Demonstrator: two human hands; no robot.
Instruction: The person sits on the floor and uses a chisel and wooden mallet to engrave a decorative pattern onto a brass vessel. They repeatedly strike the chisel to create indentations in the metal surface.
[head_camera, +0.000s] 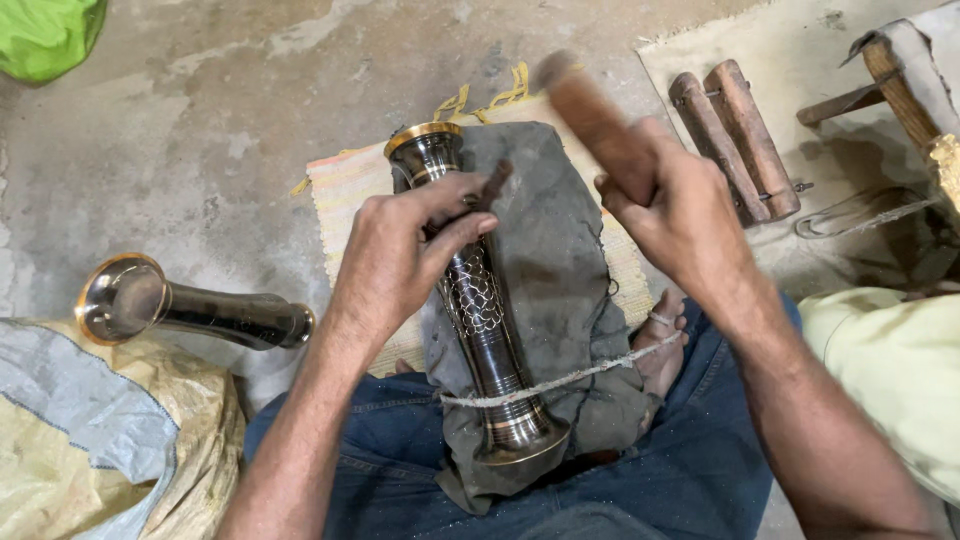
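Lying lengthwise on a grey cloth (560, 260), the dark engraved metal vase (480, 310) points its gold-rimmed mouth away. A thin chisel (490, 187) is pinched against it by the left hand (405, 250), a wooden mallet (595, 120) gripped in the right hand (670, 205). A second dark vase (190, 310) lies on the floor at left.

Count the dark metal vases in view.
2. One vase lies on the grey cloth across the person's lap, under the left hand; the other vase lies on the floor at left.
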